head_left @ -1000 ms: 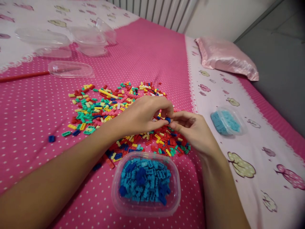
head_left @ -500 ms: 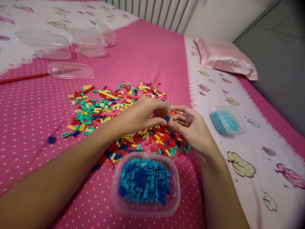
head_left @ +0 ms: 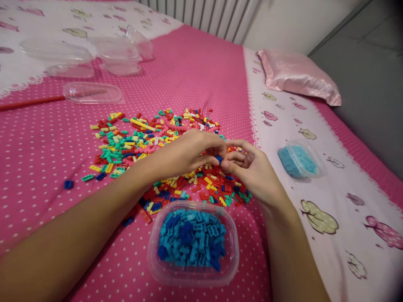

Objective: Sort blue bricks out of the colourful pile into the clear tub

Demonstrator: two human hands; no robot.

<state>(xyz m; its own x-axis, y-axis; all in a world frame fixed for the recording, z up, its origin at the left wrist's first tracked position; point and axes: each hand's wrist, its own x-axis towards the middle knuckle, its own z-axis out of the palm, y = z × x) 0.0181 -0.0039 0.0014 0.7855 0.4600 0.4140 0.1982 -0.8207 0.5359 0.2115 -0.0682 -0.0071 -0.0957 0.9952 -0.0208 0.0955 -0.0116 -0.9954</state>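
Observation:
Above the right part of a pile of mixed toy bricks (head_left: 121, 144), my two hands meet at one small dark blue toy brick (head_left: 219, 160). My left hand (head_left: 198, 151) pinches it from the left between thumb and fingers. From the other side, my right hand (head_left: 248, 163) has its thumb and fingertips closed on the same brick. The fingers cover much of its shape. Nearer to me stands a clear plastic tub (head_left: 233, 268) holding light blue bricks (head_left: 195, 235), with a few dark blue ones on top.
To the right sits another clear tub (head_left: 318, 167) with light blue bricks. Clear containers (head_left: 116, 50) and a clear lid (head_left: 94, 93) by a red stick (head_left: 34, 102) lie at the back left. One dark blue brick (head_left: 68, 184) lies apart. A pink pillow (head_left: 299, 75) rests at the back right.
The left hand has shifted very slightly, and the blue brick between the fingertips has tilted a little. Both hands keep their hold; everything else is as before.

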